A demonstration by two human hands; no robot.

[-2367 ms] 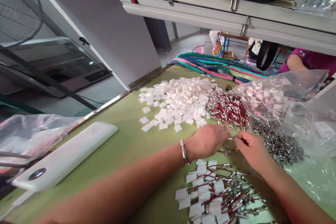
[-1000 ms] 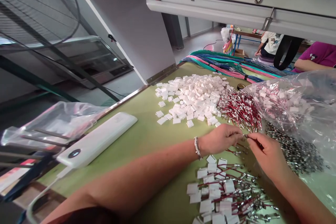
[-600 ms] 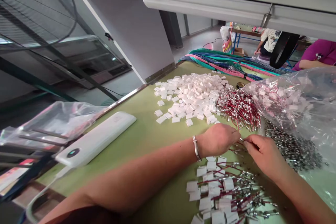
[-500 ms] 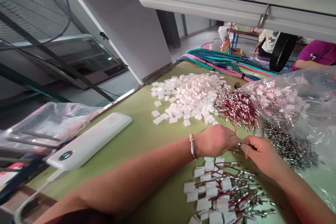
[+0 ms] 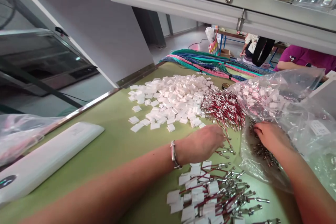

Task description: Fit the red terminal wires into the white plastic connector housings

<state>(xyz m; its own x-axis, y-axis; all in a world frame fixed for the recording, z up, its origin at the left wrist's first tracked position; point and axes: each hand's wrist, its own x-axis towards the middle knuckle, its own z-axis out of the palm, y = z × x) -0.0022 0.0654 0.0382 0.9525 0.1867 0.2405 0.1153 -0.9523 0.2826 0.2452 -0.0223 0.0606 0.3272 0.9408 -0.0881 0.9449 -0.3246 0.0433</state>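
Note:
My left hand [image 5: 206, 143], with a bracelet at its wrist, has its fingers closed on a short red wire [image 5: 228, 139] with metal ends. My right hand [image 5: 273, 137] is at the pile of small metal fittings [image 5: 265, 154] on clear plastic, fingertips pinched together among them; what they grip is too small to make out. Between and beyond the hands lies a heap of red wires with metal terminals [image 5: 224, 108]. Nearer me are rows of wires fitted with white housings [image 5: 196, 197] and metal ends.
A heap of loose white housings [image 5: 170, 98] covers the table's middle. Behind it lie bundled coloured cables [image 5: 204, 63] and a roll of black tape [image 5: 225, 86]. Plastic bags [image 5: 309, 112] stand right, a white power bank [image 5: 57, 154] left. A lamp bar [image 5: 168, 5] hangs overhead; people sit beyond.
My right hand has left my left hand and moved right to the metal fittings. My left hand stays near the wires. The view has shifted to the right.

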